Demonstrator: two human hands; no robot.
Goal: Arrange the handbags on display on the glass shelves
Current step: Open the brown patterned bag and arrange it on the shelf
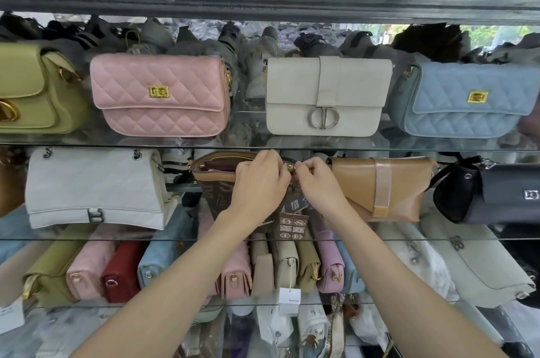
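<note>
A brown printed handbag (216,182) with its zip top open stands on the middle glass shelf (438,239). My left hand (260,182) grips its upper right edge. Right beside it, my right hand (317,182) pinches a small gold zip pull or clasp at the bag's top. Brown paper tags (292,226) hang below the bag between my wrists. A white quilted bag (93,188) sits to its left and a tan flap bag (385,188) to its right, partly behind my right hand.
The shelf above carries a green bag (32,92), a pink quilted bag (159,95), a cream bag (325,96) and a blue quilted bag (467,99). A black bag (491,194) stands at the far right. Several small bags stand packed upright on the lower shelf (204,303).
</note>
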